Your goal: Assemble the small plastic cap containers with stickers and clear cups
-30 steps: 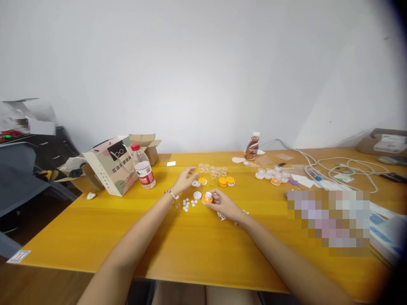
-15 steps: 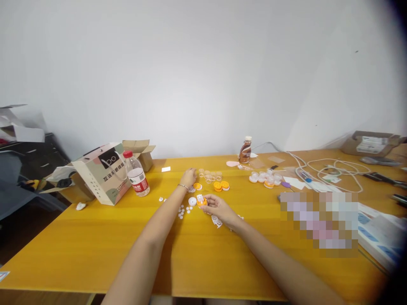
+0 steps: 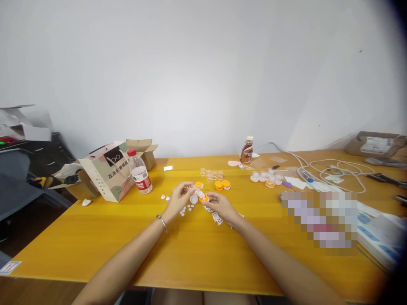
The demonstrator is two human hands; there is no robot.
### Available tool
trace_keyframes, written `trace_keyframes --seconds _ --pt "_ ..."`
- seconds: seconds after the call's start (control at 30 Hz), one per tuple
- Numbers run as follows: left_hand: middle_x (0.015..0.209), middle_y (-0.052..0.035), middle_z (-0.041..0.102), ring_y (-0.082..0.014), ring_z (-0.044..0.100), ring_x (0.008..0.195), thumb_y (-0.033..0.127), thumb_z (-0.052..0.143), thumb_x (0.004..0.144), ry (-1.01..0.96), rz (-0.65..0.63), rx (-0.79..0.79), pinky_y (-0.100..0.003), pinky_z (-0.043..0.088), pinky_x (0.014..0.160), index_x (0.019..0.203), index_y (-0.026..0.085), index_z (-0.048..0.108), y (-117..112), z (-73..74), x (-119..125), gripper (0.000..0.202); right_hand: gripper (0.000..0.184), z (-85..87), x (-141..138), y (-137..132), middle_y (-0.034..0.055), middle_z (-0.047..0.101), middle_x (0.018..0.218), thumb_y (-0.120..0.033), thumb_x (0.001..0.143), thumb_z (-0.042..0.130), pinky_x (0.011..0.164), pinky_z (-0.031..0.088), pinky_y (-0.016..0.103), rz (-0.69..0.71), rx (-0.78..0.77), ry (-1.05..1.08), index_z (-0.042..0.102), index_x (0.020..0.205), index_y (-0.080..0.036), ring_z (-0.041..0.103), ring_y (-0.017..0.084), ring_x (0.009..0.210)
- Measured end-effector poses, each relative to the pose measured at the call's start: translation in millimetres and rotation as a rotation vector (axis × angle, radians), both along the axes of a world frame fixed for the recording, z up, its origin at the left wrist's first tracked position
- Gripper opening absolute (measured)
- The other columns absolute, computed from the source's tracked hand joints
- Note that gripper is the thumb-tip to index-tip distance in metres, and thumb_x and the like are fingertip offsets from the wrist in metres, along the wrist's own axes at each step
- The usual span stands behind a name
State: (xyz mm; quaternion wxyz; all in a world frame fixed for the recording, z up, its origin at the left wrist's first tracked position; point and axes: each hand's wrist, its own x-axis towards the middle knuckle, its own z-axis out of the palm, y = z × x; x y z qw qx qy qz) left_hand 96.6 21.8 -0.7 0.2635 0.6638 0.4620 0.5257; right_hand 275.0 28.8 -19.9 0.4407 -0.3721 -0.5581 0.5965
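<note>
Orange cap (image 3: 204,198) sits just above the yellow worktop (image 3: 197,250), pinched in the fingers of the right hand (image 3: 221,205). The left hand (image 3: 177,199) closes its fingers on a small pale piece (image 3: 199,193) touching the cap. Little white discs (image 3: 187,207) lie below, and a water bottle (image 3: 140,176) stands well to the left.

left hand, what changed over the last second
The left hand pulled back from the clear cups to meet the right hand at the orange cap; whether it pinches anything is too small to tell. The right hand kept hold of the orange cap; the water bottle stayed put.
</note>
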Motion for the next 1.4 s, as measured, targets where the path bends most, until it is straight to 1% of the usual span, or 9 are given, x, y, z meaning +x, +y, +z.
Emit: trace_keyframes --seconds 0.2,0.5,0.77,0.9,1.07,1.17,1.23,1.33,1.4 --pt "0.09 -0.0061 0.062 -0.0146 0.058 0.077 0.034 0.055 0.076 0.105 -0.108 0.018 -0.026 0.047 0.071 0.099 0.016 0.056 -13.8 -2.0 8.7 0.03 0.038 -1.7 -2.5 -0.8 0.0 0.061 0.071 -0.035 0.053 0.071 0.064 0.045 0.026 0.052 0.083 -0.065 0.058 0.084 -0.017 0.056 0.012 0.063" --pt "0.08 -0.004 0.061 -0.0138 0.058 0.071 0.035 0.058 0.072 0.06 -0.043 -0.002 -0.025 0.046 0.066 0.093 0.014 0.054 -16.3 -11.6 8.7 0.03 0.035 -3.0 -3.4 -4.2 0.0025 0.063 0.081 -0.032 0.064 0.065 0.069 0.045 0.027 0.089 0.224 -0.131 0.055 0.094 -0.017 0.057 0.012 0.069" --pt "0.08 -0.0034 0.059 -0.0124 0.055 0.071 0.033 0.061 0.07 0.028 -0.084 -0.022 -0.024 0.044 0.066 0.086 0.014 0.053 -22.7 -8.0 8.4 0.026 0.03 1.0 3.7 -7.2 0.0026 0.059 0.076 -0.036 0.072 0.056 0.063 0.045 0.026 0.033 0.589 -0.397 0.059 0.096 -0.018 0.052 0.013 0.065" --pt "0.069 -0.0006 0.058 -0.0096 0.053 0.061 0.036 0.064 0.065 -0.011 -0.027 -0.065 -0.02 0.042 0.058 0.078 0.014 0.051 -25.7 -6.8 10.7 0.029 0.028 4.4 5.9 -9.9 0.0041 0.057 0.077 -0.032 0.075 0.053 0.066 0.044 0.028 0.008 0.761 -0.462 0.059 0.098 -0.019 0.052 0.015 0.069" --pt "0.052 0.0047 0.051 -0.0058 0.046 0.042 0.041 0.063 0.065 -0.047 0.018 -0.156 -0.017 0.035 0.043 0.065 0.014 0.045 -24.5 -11.4 12.0 0.033 0.029 7.6 6.3 -15.8 0.0048 0.055 0.08 -0.028 0.078 0.05 0.068 0.043 0.028 0.026 0.873 -0.527 0.055 0.105 -0.021 0.051 0.015 0.072" --pt "0.047 0.0055 0.048 -0.0041 0.039 0.035 0.044 0.059 0.068 0.019 0.062 -0.171 -0.016 0.03 0.037 0.061 0.014 0.045 -26.2 -11.3 10.0 0.034 0.028 11.5 6.4 -18.4 0.0042 0.055 0.078 -0.028 0.077 0.05 0.068 0.042 0.026 0.055 0.879 -0.548 0.056 0.104 -0.021 0.051 0.015 0.071" --pt "0.051 0.0036 0.052 -0.0056 0.044 0.04 0.042 0.058 0.069 0.101 0.04 -0.118 -0.017 0.034 0.041 0.066 0.014 0.051 -28.1 -7.0 7.3 0.03 0.024 12.9 6.6 -17.6 0.003 0.055 0.075 -0.03 0.077 0.05 0.066 0.041 0.025 0.07 0.827 -0.54 0.059 0.097 -0.02 0.05 0.014 0.068" --pt "0.076 -0.0031 0.061 -0.0123 0.056 0.066 0.036 0.058 0.072 0.186 -0.107 -0.013 -0.021 0.043 0.058 0.086 0.016 0.059 -29.6 5.9 0.2 0.025 0.025 11.1 6.3 -13.5 0.0009 0.056 0.07 -0.036 0.076 0.051 0.061 0.04 0.023 0.134 0.638 -0.478 0.063 0.088 -0.018 0.049 0.012 0.063" --pt "0.095 -0.0067 0.061 -0.0167 0.056 0.087 0.031 0.055 0.075 0.205 -0.268 0.015 -0.026 0.044 0.074 0.096 0.018 0.06 -29.6 15.7 -5.8 0.025 0.029 8.4 4.8 -10.9 0.0001 0.058 0.069 -0.041 0.076 0.051 0.059 0.04 0.023 0.21 0.478 -0.397 0.064 0.085 -0.017 0.05 0.012 0.062"
